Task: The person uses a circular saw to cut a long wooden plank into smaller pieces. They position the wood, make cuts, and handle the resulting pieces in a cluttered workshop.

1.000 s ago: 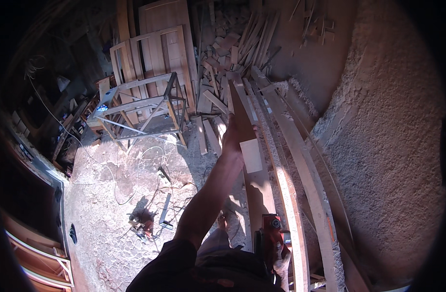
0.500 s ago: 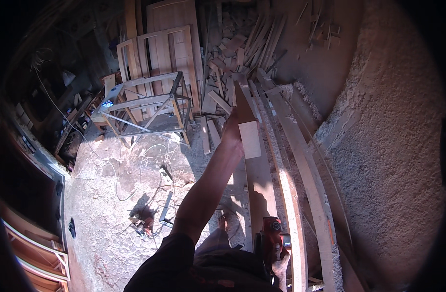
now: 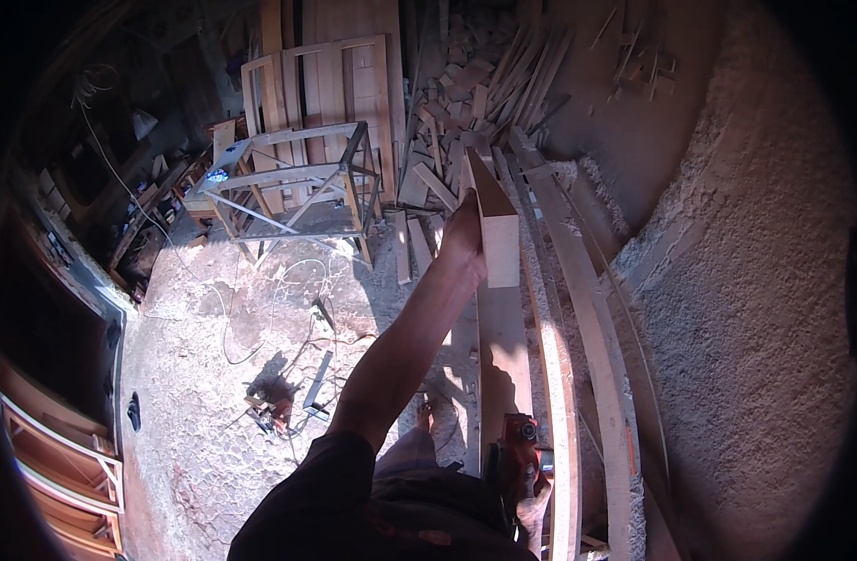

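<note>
My left arm reaches forward, and my left hand (image 3: 464, 232) grips the side of a wooden board (image 3: 500, 251). The board's pale end faces me, and its length points away. Below it, a long wooden plank (image 3: 501, 341) runs along the workbench area. Near my body on the right, my right hand (image 3: 533, 505) is wrapped round a red power tool (image 3: 519, 449), which rests on or just above the plank's near end. Its underside is hidden.
Long timbers (image 3: 592, 318) lie to the right, beside a rough wall (image 3: 737, 327). Ahead stand a wooden frame table (image 3: 293, 178) and door panels (image 3: 363, 89), with a heap of offcuts (image 3: 457, 93). Cables and another red tool (image 3: 277, 411) lie on the floor.
The board in my left hand has turned slightly, with its end face looking taller and its upper face narrower. My right hand stays on the power tool. The view has shifted a little.
</note>
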A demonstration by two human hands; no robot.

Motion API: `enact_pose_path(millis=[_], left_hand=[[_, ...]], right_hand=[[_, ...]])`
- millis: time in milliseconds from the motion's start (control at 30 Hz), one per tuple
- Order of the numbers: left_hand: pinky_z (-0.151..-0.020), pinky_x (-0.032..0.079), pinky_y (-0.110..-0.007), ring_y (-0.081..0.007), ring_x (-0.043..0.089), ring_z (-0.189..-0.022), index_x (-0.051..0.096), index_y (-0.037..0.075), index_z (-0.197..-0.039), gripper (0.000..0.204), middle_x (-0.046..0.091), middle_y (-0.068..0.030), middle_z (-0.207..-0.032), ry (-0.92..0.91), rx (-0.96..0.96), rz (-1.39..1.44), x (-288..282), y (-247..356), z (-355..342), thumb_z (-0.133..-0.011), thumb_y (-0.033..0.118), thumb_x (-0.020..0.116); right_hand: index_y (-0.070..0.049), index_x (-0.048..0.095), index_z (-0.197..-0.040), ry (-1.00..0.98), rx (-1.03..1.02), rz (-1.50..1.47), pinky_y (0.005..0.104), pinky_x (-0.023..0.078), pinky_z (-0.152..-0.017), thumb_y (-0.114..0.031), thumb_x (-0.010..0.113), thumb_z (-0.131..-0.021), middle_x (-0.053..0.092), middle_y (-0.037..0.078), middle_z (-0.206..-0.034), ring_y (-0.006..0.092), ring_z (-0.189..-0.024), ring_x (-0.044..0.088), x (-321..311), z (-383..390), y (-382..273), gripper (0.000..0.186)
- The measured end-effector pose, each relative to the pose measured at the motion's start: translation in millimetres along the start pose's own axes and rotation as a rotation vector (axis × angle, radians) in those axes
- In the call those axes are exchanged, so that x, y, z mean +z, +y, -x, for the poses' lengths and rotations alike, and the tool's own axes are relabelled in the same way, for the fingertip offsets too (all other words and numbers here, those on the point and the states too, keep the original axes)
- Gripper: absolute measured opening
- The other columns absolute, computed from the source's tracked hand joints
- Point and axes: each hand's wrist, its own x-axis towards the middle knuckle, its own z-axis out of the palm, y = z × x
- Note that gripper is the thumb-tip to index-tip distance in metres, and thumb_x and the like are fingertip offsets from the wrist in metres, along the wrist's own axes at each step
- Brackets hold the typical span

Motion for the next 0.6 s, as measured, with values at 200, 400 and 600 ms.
enact_pose_path(millis=[200, 400, 600], left_hand=[[-0.066, 0.055, -0.034, -0.0209, 0.062, -0.082, 0.057, 0.010, -0.120, 0.062, 0.058, -0.0035, -0.101, 0.105, -0.318, -0.124, -46, -71, 57, -0.088, 0.060, 0.072], [-0.075, 0.054, -0.038, -0.0218, 0.064, -0.089, 0.049, 0.011, -0.129, 0.060, 0.059, -0.0048, -0.116, 0.170, -0.439, -0.137, -198, -174, 139, -0.089, 0.049, 0.072], [-0.074, 0.058, -0.043, -0.0273, 0.071, -0.090, 0.049, 0.015, -0.130, 0.048, 0.062, -0.0084, -0.123, 0.222, -0.422, -0.076, -228, -197, 178, -0.093, 0.038, 0.069]], right_hand=[[0.003, 0.068, -0.107, 0.080, 0.050, 0.092, 0.0402, 0.048, -0.070, -0.038, 0.060, -0.104, 0.065, 0.017, -0.082, 0.0272, -0.073, 0.059, -9, 7, -13, 0.042], [0.003, 0.065, -0.107, 0.030, -0.059, 0.269, 0.0402, 0.043, -0.061, -0.043, 0.059, -0.104, 0.059, 0.012, -0.070, 0.0232, -0.064, 0.053, -18, 28, -2, 0.046], [0.002, 0.066, -0.108, -0.011, 0.296, 0.115, 0.0350, 0.040, -0.057, -0.052, 0.057, -0.103, 0.058, 0.005, -0.068, 0.0157, -0.061, 0.052, -18, 21, -35, 0.055]])
